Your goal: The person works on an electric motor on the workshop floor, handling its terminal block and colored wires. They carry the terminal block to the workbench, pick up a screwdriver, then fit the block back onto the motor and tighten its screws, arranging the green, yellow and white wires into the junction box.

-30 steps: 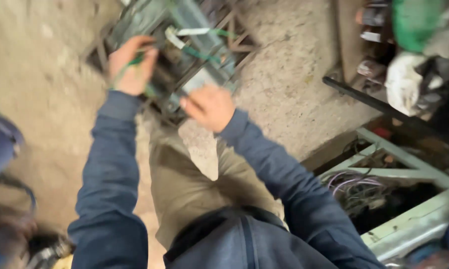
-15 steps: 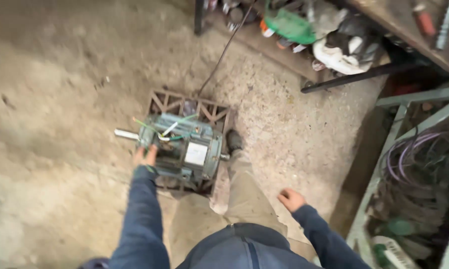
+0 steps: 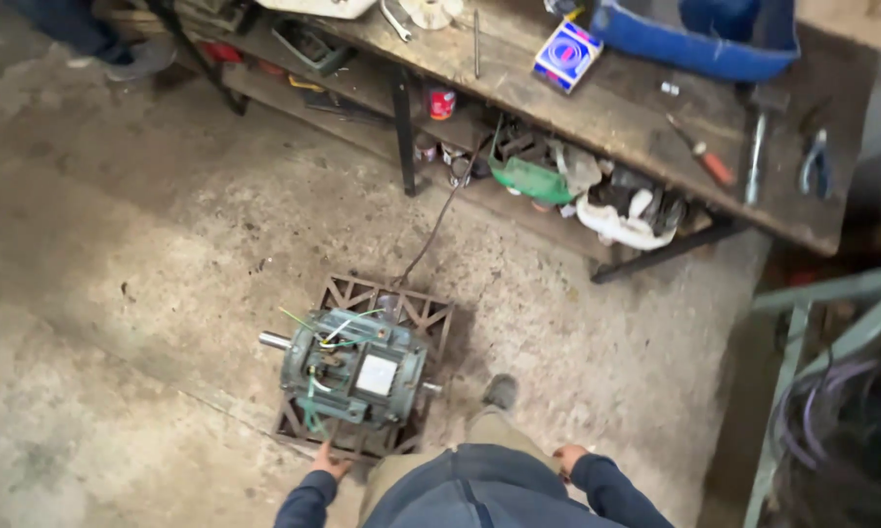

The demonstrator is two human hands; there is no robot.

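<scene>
A green electric motor [image 3: 352, 376] with a steel shaft and loose green and white wires sits on a rusty metal lattice stand [image 3: 386, 303] on the concrete floor. My left hand [image 3: 329, 460] rests against the near edge of the stand, just below the motor, fingers spread. My right hand [image 3: 566, 459] hangs empty by my right thigh, well apart from the motor. My shoe [image 3: 501, 391] stands right of the stand. A dark cable [image 3: 440, 220] runs from the stand toward the bench.
A long wooden workbench [image 3: 597, 108] crosses the top, carrying a small box [image 3: 567, 54], a blue tub [image 3: 694, 39], a screwdriver and pliers. Its lower shelf holds cans, rags and a green object. A green metal frame [image 3: 802, 323] stands right. Another person's shoe [image 3: 137, 61] is top left.
The view has risen and pulled back as I straightened up. My right hand left the motor and dropped to my side; my left hand slid from the motor body to the stand's edge.
</scene>
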